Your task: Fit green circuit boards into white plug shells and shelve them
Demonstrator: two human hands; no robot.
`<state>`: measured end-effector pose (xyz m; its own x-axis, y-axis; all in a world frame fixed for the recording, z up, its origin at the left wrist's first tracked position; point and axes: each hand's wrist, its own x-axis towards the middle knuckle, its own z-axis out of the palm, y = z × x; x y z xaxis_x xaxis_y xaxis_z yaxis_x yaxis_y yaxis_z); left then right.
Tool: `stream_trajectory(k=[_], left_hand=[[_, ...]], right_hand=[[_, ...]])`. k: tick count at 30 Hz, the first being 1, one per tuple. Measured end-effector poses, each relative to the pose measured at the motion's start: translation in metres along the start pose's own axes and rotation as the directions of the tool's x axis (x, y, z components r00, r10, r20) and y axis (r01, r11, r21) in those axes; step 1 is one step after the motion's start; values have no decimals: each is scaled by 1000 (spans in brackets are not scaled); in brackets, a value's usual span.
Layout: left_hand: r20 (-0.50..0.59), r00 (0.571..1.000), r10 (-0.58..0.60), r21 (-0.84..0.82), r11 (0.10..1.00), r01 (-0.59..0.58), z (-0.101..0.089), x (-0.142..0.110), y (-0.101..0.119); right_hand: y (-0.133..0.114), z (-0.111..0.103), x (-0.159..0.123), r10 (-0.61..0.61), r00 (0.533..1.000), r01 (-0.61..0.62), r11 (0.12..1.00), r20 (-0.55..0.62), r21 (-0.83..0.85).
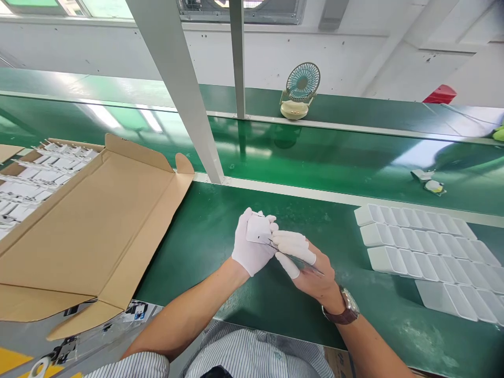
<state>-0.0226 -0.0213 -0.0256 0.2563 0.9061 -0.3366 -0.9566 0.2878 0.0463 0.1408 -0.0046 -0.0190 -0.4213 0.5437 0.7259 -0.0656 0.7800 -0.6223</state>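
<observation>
My left hand (252,254), in a white glove, is closed round a small white plastic part (259,230) with rounded corners and a tiny dark spot near its lower edge. White finger cots cover the fingers of my right hand (305,262), which pinches a pair of metal tweezers (293,258). The tips of the tweezers reach to the lower right edge of the white part, near the dark spot. Whether they grip anything there is too small to tell. Both hands are over the green worktable (197,247).
An open cardboard box (94,210) with rows of white parts (43,178) lies at left. White compartment trays (417,247) stand at right. Behind a white ledge runs a green surface (334,157), with small items (431,182) on it. A grey post (192,94) and small fan (301,89) stand beyond.
</observation>
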Motion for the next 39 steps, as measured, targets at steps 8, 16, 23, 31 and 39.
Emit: stream_trajectory(k=[8, 16, 23, 31, 39], left_hand=[[-82, 996, 26, 42, 999, -23, 0, 1, -1], [-117, 990, 77, 81, 994, -68, 2, 1, -3], [-146, 980, 137, 84, 988, -126, 0, 3, -5], [-175, 968, 182, 101, 981, -166, 2, 3, -7], [-221, 960, 173, 129, 981, -147, 3, 2, -7]], right_hand=[[0, -1, -2, -12, 998, 14, 1000, 56, -28], [6, -1, -5, 51, 989, -48, 999, 135, -21], [8, -1, -10, 68, 989, -59, 996, 133, -73], [8, -1, -8, 73, 987, -65, 996, 141, -59], [10, 0, -10, 83, 985, -74, 995, 152, -64]])
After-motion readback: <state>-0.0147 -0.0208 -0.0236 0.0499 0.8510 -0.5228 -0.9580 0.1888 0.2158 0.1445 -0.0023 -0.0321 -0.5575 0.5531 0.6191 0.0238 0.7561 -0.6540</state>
